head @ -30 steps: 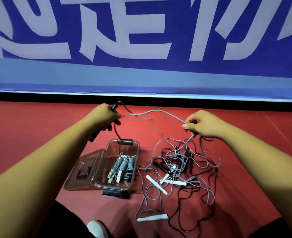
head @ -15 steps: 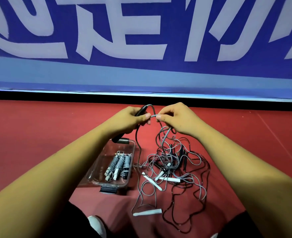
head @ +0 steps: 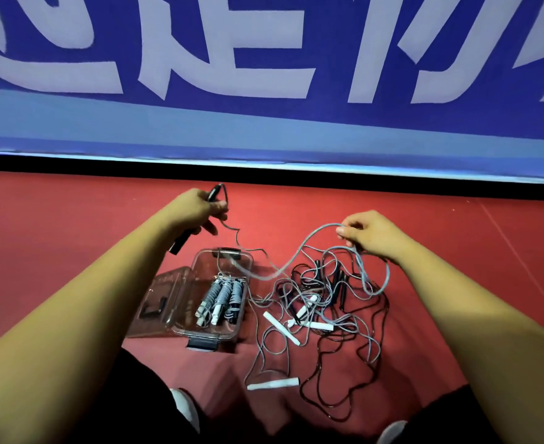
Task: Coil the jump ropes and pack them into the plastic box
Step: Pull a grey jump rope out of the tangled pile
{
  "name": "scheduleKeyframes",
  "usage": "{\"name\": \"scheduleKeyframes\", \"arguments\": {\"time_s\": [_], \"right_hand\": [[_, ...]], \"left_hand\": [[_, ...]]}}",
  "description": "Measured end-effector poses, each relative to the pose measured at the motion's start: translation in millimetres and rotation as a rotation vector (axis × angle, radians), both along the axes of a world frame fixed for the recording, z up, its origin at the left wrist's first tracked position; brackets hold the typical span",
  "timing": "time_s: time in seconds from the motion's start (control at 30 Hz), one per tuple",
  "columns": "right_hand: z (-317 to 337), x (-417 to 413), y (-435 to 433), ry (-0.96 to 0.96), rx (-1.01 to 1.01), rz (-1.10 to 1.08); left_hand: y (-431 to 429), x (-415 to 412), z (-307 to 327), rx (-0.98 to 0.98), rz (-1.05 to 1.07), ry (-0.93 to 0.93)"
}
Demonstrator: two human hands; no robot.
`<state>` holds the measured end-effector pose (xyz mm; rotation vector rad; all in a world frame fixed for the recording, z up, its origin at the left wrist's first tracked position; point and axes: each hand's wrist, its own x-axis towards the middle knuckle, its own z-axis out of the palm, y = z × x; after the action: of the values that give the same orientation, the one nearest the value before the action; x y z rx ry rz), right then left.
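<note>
Now a black handle [head: 197, 216] is gripped by the left hand [head: 197, 209], a grey rope [head: 299, 251] pinched by the right hand [head: 366, 233], above the plastic box [head: 211, 293] on the left

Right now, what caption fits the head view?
Left hand grips a handle, right hand pinches the rope by the box.

On the floor [head: 72, 238], near the middle: box [head: 187, 315], with lid [head: 161, 299] flat against its left side and coiled ropes [head: 222, 296] inside. Just right of the box: tangle of ropes [head: 321, 302], with one loose handle [head: 273, 383] nearest the viewer. Above the box's far end: left hand [head: 197, 209], handle [head: 180, 243] in it. Above the tangle's far side: right hand [head: 366, 232], cord [head: 299, 249] in it, sagging toward the box. Behind everything: banner [head: 264, 59].
</note>
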<state>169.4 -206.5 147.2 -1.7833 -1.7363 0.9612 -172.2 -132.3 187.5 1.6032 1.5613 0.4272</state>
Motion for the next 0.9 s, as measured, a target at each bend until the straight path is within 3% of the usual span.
{"name": "scheduleKeyframes", "arguments": {"time_s": [0.07, 0.2, 0.3, 0.4, 0.57, 0.73, 0.9], "right_hand": [[9, -12, 2, 0.018, 0.036, 0.039], [23, -45, 1, 0.1, 0.095, 0.095], [38, -57, 4, 0.214, 0.247, 0.027], [44, -55, 4, 0.325, 0.212, 0.054], [46, -52, -1, 0.334, 0.155, 0.102], [32, -42, 1, 0.34, -0.081, 0.124], [24, -23, 1, 0.057, -0.183, 0.156]], "left_hand": [[-5, 12, 1, -0.009, -0.063, -0.032], [-24, 47, 5, -0.101, -0.149, -0.307], [-34, 68, 4, -0.096, -0.328, -0.271], [-33, 78, 1, 0.002, -0.381, -0.31], [-28, 77, -4, 0.011, -0.389, -0.338], [-14, 75, 2, -0.005, -0.088, -0.607], [4, 58, -1, 0.083, 0.275, -0.695]]}}
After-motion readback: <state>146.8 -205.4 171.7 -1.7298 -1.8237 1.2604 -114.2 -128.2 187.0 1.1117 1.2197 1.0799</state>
